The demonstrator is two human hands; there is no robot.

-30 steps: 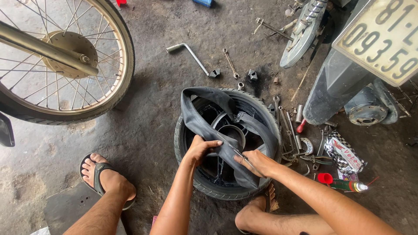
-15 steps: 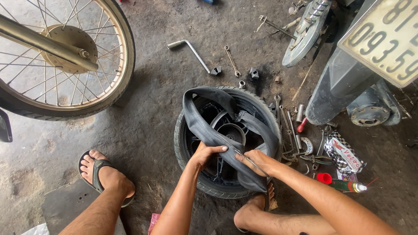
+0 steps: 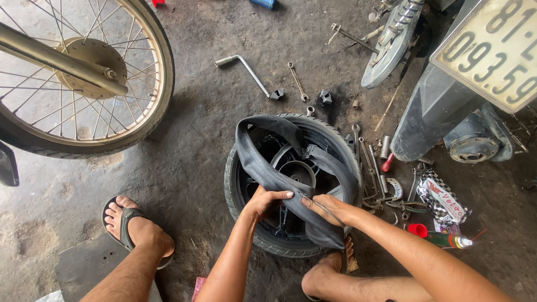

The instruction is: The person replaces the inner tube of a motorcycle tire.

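Gripping a slack black inner tube (image 3: pixel 263 168) draped over a small tyre (image 3: pixel 232 184) lying flat on the concrete floor (image 3: pixel 190 112): left hand (image 3: pixel 267 201) and right hand (image 3: pixel 327 208), fingers curled around the tube's near edge.

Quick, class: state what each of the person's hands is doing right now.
Left hand: closed, gripping the black inner tube.
Right hand: closed on the same inner tube, over the small wheel's tyre.
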